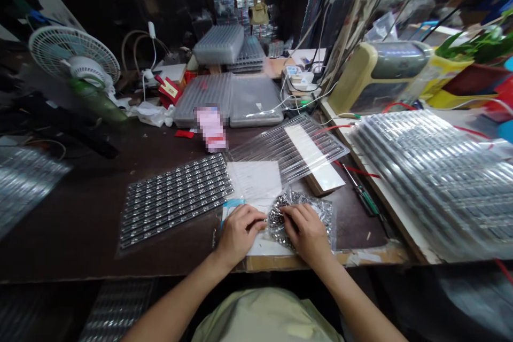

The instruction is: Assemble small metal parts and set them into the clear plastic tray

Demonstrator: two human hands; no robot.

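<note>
So, hands: left hand [240,232] and right hand [306,232] sit close together, narrow, both pinching the same bag.
Bag: a crumpled plastic bag [300,219], shiny silver stuff bunched inside, lying on the front edge of the bench, can't tell what the stuff is.
Under it: a white paper sheet [256,184] with a blue tape strip [234,203] just beside the left hand.
Left side: a clear bag of dark ribbed strips [176,200] lying flat on the brown workbench [80,214].
Right side: a clear ribbed tray [288,149] topped by a white card [315,157], plus a green-handled screwdriver [366,197].
Back: 2 flat lidded plastic cases [202,101] [254,99] side by side.
Writing: a red box [170,91] has a label, too small to read.
</note>
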